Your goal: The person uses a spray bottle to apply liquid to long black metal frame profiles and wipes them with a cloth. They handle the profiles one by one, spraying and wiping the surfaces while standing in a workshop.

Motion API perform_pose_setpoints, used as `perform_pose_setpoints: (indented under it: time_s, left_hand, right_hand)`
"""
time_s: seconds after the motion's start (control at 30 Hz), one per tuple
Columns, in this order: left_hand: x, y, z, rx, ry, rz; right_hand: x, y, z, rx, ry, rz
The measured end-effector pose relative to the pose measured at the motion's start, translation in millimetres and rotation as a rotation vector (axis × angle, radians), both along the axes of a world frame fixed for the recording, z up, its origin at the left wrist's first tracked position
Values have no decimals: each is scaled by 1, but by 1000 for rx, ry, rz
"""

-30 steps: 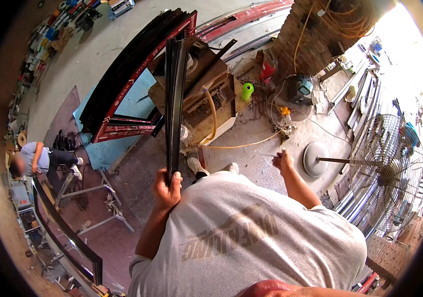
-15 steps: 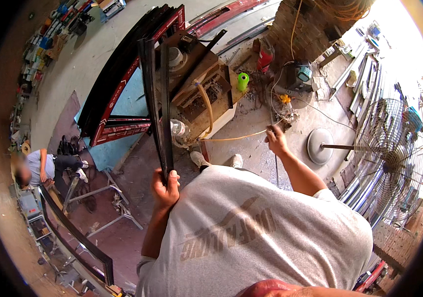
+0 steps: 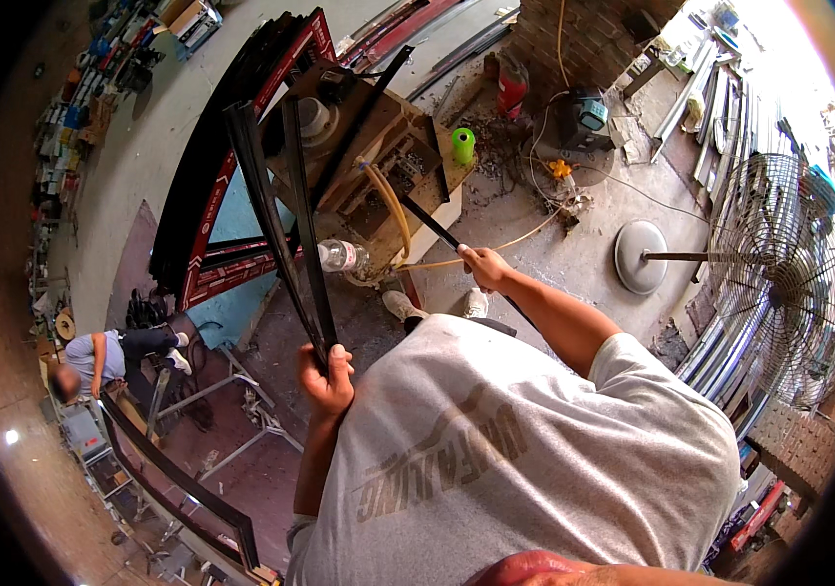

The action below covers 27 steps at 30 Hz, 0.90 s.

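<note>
My left hand (image 3: 328,381) is closed around the lower ends of long black profile strips (image 3: 308,230), which point up and away from me. My right hand (image 3: 484,266) is closed on another slim black strip (image 3: 430,222). Its far end reaches the edge of the bench machine (image 3: 378,190), and its near end passes behind my forearm. The machine has a wooden top strewn with metal chips, and a curved tan hose (image 3: 395,210) arches over it. A clear plastic bottle (image 3: 341,256) lies by the machine's near side, and a green bottle (image 3: 463,146) stands at its right.
Large black and red frames (image 3: 232,161) stand stacked left of the machine. A floor fan (image 3: 779,278) with a round base (image 3: 640,256) is at right, near long metal profiles (image 3: 720,117). A thin cable crosses the floor. Another person (image 3: 105,356) sits at far left beside a black frame (image 3: 178,479).
My right hand has moved left and forward, and the slim strip it holds now points toward the machine. The strips in my left hand have tilted further left.
</note>
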<state>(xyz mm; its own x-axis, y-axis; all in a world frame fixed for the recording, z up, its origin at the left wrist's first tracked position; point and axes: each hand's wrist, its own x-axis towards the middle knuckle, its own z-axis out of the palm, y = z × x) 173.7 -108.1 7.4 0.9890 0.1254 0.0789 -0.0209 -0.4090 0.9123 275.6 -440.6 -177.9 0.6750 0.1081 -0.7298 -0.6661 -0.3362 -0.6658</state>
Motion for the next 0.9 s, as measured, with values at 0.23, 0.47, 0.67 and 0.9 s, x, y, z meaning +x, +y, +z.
perform_pose_setpoints:
  time_s: [0.23,0.47,0.67,0.9]
  left_hand:
    - [1,-2,-1,2,-3,3]
    - [0,-2,-3,-18,16,12]
    - [1,1,3,51,8,2]
    - [0,11,-5,-25,20,33]
  right_hand:
    - [13,5,-12,45,20,-46]
    - [21,4,-15,-35,24,-13]
    - [35,0,2,-123,57,0]
    - [39,17,31,-209,-23,-7]
